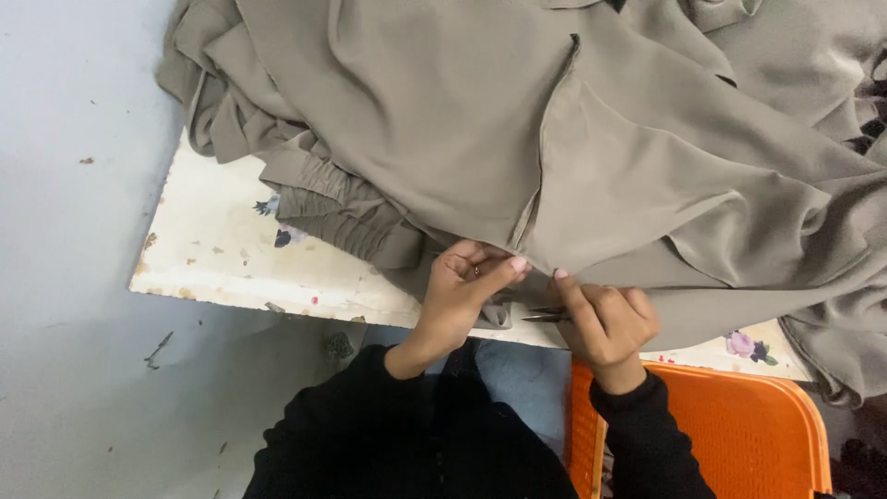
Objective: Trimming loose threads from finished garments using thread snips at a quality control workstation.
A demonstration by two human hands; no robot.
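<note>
A large heap of grey-beige cloth (517,129) lies piled over a worn white table (222,249). My left hand (462,296) pinches the lower edge of the cloth near a seam, thumb and fingers closed on the fabric. My right hand (605,319) sits just to the right, its forefinger touching the same edge while it grips small metal thread snips (545,316) whose tips point left toward my left hand. Both arms are in black sleeves.
An orange plastic chair (739,425) stands at the lower right, partly under the table. The table's front edge has chipped paint and flower stickers (747,346). Grey floor (74,277) with small scraps lies to the left. More cloth hangs off the table's right side.
</note>
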